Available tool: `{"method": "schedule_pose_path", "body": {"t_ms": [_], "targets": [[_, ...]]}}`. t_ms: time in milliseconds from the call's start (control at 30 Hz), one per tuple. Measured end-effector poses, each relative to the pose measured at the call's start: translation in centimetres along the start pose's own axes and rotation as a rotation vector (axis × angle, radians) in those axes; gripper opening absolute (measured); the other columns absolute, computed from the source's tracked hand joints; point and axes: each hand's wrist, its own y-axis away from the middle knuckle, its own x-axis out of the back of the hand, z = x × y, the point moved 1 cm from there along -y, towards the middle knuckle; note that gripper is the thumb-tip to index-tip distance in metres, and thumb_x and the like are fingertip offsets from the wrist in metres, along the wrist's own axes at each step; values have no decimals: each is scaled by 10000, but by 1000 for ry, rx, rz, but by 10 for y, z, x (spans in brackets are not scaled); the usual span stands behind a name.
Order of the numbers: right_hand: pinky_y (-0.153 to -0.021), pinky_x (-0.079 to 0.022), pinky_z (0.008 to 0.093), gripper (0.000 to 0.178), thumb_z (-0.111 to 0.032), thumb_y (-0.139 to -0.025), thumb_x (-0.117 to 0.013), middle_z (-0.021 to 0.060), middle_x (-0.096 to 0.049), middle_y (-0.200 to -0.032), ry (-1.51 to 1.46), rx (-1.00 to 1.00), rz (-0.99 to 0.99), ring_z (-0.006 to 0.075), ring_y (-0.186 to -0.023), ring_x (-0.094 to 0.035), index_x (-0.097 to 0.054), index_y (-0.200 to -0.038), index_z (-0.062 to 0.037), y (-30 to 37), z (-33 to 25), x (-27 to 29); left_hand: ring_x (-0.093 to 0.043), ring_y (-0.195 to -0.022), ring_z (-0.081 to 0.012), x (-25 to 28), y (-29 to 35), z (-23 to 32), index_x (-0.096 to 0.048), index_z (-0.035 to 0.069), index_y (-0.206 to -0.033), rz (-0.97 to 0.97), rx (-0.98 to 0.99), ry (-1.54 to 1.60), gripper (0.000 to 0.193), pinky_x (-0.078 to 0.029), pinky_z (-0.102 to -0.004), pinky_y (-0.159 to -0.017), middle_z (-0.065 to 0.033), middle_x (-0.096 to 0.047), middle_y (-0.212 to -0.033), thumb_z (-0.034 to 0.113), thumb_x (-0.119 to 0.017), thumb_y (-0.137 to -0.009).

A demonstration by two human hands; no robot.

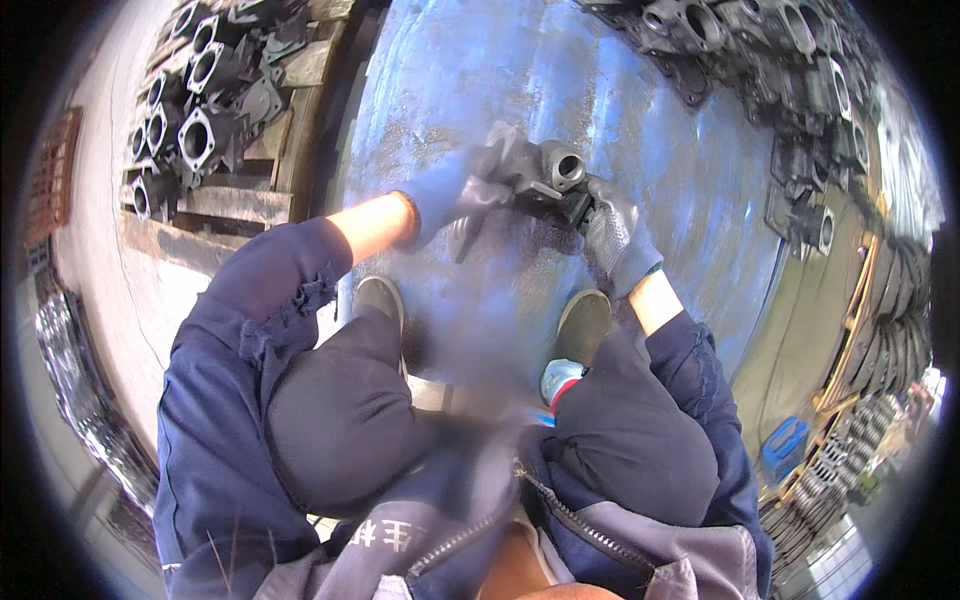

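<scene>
A dark grey metal casting (530, 172) with a round flanged opening is held over the blue surface in front of me. My left hand (455, 195), in a blue and grey work glove, is closed on its left end; motion smears the fingers. My right hand (615, 228), gloved the same way, grips the casting's right end beside the round opening. A short dark shape below the left hand is too blurred to name. The casting's underside is partly hidden.
Several similar castings (200, 130) stand on a wooden pallet (240, 205) at the left. More castings (700, 30) are piled at the far right of the blue worn surface (690, 200). A blue plastic object (785, 448) lies on the floor at the right, near stacked metal parts (840, 450).
</scene>
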Motion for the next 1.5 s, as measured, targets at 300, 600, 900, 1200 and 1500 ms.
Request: {"method": "schedule_pose_path", "body": {"t_ms": [300,600,900,1200,1500], "targets": [[-914,-472,304,584,-235,-926,-644,143,-587,-1218,584,-28,-187,193,-1076,-577,-441,-1371,84,-7,-41,-130,-552,-1072,-172,46,101,-58,-615,4,-1220,335,-265,465,489,-425,-333,-978,-77,-626,-1141,391,-622,-921],[-860,-502,305,563,-203,-884,-703,150,-633,-1176,983,13,-301,209,-1024,-615,-490,-1339,52,-59,42,-290,-600,-1051,-190,64,193,-124,-604,-8,-1244,893,41,552,506,-501,-333,-904,-135,-663,-1142,340,-711,-892],[-792,-517,246,540,137,-805,-610,153,-663,-1142,978,135,-531,178,-956,-659,-488,-1328,85,-97,148,-416,-569,-753,-80,97,255,-215,-653,41,-1059,1300,-22,1135,307,-494,-253,-645,12,-635,-879,320,-680,-935],[-931,-502,319,653,45,-880,-637,131,-556,-1329,495,-9,-693,209,-1148,-568,-350,-1465,3,-74,191,-432,-618,-1013,-169,96,297,-300,-606,47,-1235,1280,-2,543,357,-517,-305,-880,-75,-650,-1146,311,-573,-998],[-938,-518,330,547,98,-874,-608,163,-604,-1277,721,100,-562,230,-1101,-610,-448,-1392,25,-76,229,-420,-510,-1276,-258,84,325,-343,-551,156,-1368,1074,-19,295,433,-392,-346,-1080,-135,-544,-1379,375,-526,-995]]}}
